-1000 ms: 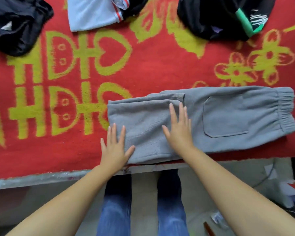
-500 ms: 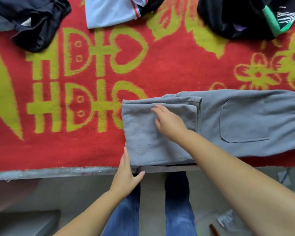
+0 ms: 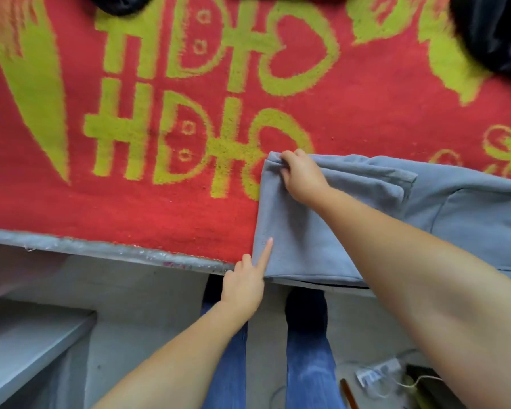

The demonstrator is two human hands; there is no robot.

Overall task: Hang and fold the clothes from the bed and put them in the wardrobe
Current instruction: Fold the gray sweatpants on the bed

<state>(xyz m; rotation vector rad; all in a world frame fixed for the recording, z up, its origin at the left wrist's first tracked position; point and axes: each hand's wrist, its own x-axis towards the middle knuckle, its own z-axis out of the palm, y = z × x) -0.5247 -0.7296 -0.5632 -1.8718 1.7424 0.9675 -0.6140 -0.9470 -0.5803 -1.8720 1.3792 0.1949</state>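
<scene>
Grey sweatpants (image 3: 443, 219), folded lengthwise with the leg end doubled over, lie at the near edge of the bed on a red blanket with yellow-green pattern (image 3: 165, 208). My right hand (image 3: 303, 177) grips the far left corner of the folded end, fingers curled round the cloth. My left hand (image 3: 247, 280) is at the near left corner; its index finger lies straight on the grey cloth, the other fingers tucked at the edge.
A black garment (image 3: 496, 36) lies at the far right of the bed and another dark one (image 3: 121, 2) at the top edge. The bed's grey edge (image 3: 106, 249) runs across. Below are my legs in jeans (image 3: 307, 364), a grey ledge (image 3: 27, 343) and floor clutter (image 3: 378, 376).
My right hand slid from the flat middle of the fold to its far left corner and took hold of it. My left hand moved onto the near corner. The view shifted closer and rightward.
</scene>
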